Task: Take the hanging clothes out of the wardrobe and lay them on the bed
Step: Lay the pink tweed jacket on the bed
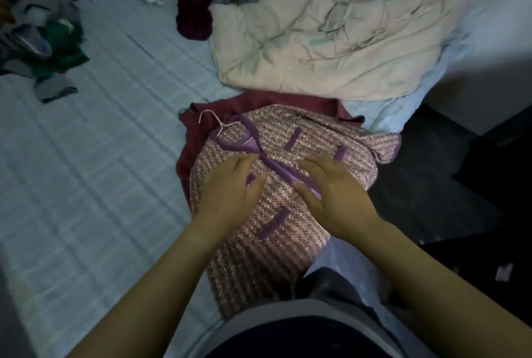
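Both hands are down on the tweed jacket [259, 265] in the centre of the frame, and this reads as the laying-out step for this piece; the jacket lies on the bed [86, 170], pink weave with purple trim, front facing up, spread over a maroon garment [273, 101] whose edge peeps out above and to its left; the left hand [230, 188] rests palm down, fingers straight and released, on the left front panel, presumably flattening the cloth so it does not bunch; the right hand [336, 193] sits just across the purple placket, fingers extended too, gripping nothing I can make out, though the light is dim and its thumb may be catching the trim; the pale wire hanger [214, 121] is in the collar, hook poking toward the upper left, so the jacket lies hanger and all, which keeps the shoulders in shape; upper right, a crumpled cream duvet [331, 35] takes that part of the mattress, likely why the clothes stack here nearer the lower edge; a dark red garment [193, 12] sits at top centre, a green and grey heap [54, 41] at upper left; the wardrobe is out of view; this jacket looks as good as placed, and the hands need only lift off without dragging the weave.
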The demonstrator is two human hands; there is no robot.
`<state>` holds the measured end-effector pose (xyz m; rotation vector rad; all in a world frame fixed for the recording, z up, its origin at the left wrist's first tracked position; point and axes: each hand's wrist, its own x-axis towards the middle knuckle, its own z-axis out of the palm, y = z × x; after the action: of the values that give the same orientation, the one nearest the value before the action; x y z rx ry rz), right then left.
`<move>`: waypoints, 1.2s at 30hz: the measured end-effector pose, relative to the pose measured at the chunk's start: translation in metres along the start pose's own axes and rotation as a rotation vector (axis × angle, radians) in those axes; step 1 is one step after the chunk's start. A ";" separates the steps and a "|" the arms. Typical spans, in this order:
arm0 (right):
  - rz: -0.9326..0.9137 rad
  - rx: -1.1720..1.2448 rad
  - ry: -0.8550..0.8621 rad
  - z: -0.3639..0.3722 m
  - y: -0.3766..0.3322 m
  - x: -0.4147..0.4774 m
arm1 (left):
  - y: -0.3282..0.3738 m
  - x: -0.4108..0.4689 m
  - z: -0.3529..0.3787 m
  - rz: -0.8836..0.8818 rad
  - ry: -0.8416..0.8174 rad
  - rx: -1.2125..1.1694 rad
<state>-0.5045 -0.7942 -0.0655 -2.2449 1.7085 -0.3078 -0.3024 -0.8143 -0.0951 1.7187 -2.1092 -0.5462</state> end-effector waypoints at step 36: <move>-0.390 0.024 -0.750 0.251 0.180 0.469 | -0.208 0.215 0.185 -1.036 0.025 0.053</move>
<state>-0.4531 -1.2628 -0.3710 -2.2423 0.8799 0.3937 -0.2631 -1.0512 -0.3519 2.7486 -1.0621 -0.7044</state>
